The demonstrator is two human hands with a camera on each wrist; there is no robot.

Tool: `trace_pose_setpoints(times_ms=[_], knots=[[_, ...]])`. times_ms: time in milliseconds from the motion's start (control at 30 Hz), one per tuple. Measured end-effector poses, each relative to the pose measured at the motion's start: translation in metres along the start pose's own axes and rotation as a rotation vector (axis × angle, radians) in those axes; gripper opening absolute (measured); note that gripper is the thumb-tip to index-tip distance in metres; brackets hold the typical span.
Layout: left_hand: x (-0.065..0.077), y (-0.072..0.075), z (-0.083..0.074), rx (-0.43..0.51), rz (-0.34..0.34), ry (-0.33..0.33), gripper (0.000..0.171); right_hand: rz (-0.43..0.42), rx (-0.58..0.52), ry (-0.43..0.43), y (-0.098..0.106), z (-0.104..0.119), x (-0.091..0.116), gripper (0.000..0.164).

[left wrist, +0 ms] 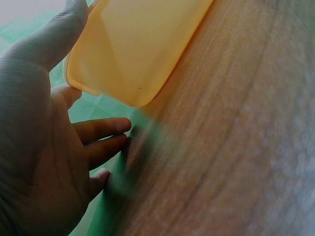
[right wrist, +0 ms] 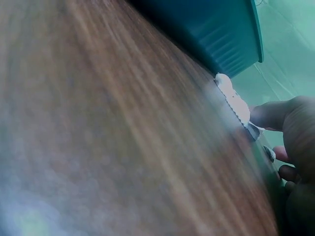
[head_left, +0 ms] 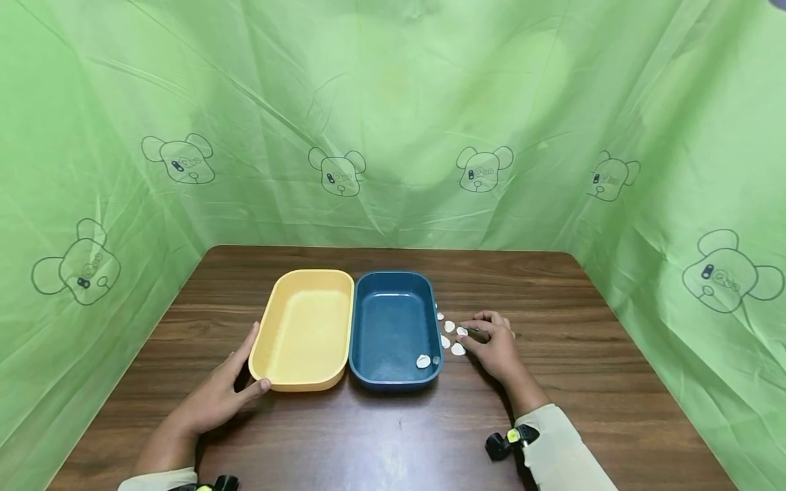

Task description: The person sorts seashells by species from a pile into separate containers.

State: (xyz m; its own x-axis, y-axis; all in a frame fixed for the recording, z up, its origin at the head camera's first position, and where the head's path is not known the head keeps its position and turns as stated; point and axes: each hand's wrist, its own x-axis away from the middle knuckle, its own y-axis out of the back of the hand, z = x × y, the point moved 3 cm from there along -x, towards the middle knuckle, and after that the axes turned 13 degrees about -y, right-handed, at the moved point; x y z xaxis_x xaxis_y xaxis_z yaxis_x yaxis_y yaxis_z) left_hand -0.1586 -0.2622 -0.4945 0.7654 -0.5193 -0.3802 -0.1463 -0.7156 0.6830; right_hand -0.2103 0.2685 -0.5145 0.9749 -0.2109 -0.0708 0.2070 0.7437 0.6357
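My right hand (head_left: 496, 346) is at the table right of the blue tray (head_left: 396, 383), pinching a small white shell (head_left: 462, 331) between thumb and index finger. Several more white shells, such as one shell (head_left: 458, 349) near the thumb, lie between that hand and the tray. The right wrist view shows scalloped edges on a shell (right wrist: 236, 105) by the thumb. Inside the blue tray, a white shell (head_left: 423, 361) sits at the near right corner. My left hand (head_left: 215, 394) rests against the near left corner of the yellow tray (head_left: 307, 383), thumb at the front, other fingers extended along its side.
Both trays stand side by side on the brown wooden table (head_left: 393, 436), yellow on the left. A green curtain (head_left: 393, 82) printed with bear heads surrounds the table's back and sides. Each wrist wears a small black camera, like the right wrist camera (head_left: 499, 446).
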Motion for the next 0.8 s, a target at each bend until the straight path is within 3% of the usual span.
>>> trace_pose_setpoints(times_ms=[800], knots=[[-0.0004, -0.0004, -0.0015, -0.014, -0.014, -0.019, 0.112, -0.005, 0.057, 0.017, -0.0011, -0.0011, -0.0004, 0.025]])
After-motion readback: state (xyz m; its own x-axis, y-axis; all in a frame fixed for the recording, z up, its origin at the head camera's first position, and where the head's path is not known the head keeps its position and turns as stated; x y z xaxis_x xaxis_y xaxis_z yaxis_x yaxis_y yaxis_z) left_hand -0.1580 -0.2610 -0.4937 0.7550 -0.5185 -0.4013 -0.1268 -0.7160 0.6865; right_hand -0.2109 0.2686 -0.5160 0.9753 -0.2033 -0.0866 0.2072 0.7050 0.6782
